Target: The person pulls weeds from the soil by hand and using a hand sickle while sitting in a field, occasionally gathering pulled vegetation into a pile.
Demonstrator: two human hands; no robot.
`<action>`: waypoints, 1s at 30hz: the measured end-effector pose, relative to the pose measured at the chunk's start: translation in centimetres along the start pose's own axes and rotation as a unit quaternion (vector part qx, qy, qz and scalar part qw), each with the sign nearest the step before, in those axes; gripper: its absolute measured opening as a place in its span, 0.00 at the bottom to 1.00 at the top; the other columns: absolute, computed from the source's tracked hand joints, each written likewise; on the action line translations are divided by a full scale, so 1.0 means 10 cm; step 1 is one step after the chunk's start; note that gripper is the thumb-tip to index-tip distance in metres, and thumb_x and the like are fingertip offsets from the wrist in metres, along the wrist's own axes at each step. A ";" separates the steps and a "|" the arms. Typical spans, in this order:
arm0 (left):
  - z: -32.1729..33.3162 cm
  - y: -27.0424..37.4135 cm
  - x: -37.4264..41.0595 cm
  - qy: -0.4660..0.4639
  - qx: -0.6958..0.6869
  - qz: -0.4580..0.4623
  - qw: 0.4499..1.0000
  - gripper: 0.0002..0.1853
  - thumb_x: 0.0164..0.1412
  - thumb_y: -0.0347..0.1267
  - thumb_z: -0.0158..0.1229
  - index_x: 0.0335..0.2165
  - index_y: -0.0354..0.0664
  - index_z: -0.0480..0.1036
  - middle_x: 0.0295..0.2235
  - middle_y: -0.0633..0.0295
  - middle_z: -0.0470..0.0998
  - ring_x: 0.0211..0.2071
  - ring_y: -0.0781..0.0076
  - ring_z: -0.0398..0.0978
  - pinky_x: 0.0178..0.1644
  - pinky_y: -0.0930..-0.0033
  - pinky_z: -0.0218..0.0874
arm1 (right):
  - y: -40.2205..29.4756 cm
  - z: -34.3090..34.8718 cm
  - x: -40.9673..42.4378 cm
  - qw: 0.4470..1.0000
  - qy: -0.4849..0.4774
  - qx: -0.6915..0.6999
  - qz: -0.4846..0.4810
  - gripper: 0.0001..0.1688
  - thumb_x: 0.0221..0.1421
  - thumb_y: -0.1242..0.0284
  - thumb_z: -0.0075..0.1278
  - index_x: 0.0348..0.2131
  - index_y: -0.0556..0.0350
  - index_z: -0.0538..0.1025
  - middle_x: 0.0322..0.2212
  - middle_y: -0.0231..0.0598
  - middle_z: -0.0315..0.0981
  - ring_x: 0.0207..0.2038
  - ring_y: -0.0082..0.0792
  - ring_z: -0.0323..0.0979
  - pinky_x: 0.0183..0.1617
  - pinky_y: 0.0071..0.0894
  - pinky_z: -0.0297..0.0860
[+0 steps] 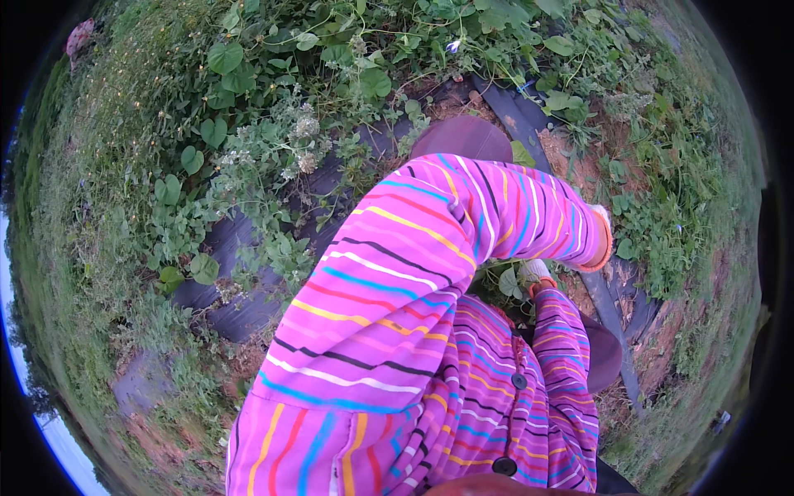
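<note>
My left arm, in a pink sleeve with coloured stripes (397, 266), crosses in front of me toward the right. At its end, my left hand (600, 212) shows only a sliver of white glove beyond an orange cuff, beside low green foliage. My right hand (535, 270), also in a white glove, is lower and closer to my body. It is next to a heart-shaped leaf (510, 283) and thin green stems. The fingers of both hands are hidden, so any grip cannot be seen.
Black plastic mulch film (242, 304) runs under tangled vines and weeds. A strip of film (598, 297) and reddish soil (561, 155) lie to the right. Dark maroon rounded shapes, apparently my knees (462, 136), flank the arms. A small red-and-white shape (79, 42) is far left.
</note>
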State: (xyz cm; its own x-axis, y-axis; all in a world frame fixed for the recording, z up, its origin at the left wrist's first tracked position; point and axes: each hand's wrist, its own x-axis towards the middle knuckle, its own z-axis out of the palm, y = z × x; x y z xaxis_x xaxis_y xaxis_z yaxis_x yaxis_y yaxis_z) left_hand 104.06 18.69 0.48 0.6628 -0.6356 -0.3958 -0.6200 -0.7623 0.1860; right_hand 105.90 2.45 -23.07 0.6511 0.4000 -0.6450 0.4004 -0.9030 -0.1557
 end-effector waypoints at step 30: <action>4.39 -2.69 -2.78 0.144 -0.454 -0.811 0.340 0.40 0.42 0.48 0.66 0.52 0.40 0.66 0.51 0.50 0.70 0.52 0.56 0.69 0.55 0.58 0.61 | 0.06 -1.81 -0.50 0.817 0.262 0.493 0.143 0.17 0.59 0.55 0.46 0.25 0.45 0.68 0.12 0.20 0.54 0.11 0.17 0.51 0.13 0.19 0.48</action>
State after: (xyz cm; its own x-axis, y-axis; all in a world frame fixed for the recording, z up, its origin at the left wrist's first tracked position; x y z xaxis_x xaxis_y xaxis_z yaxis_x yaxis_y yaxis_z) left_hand 83.90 62.28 -32.97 -0.0804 0.8247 -0.5598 0.9574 0.2202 0.1868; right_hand 114.57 2.74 -6.35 0.9169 -0.0711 -0.3926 -0.3634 -0.5550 -0.7482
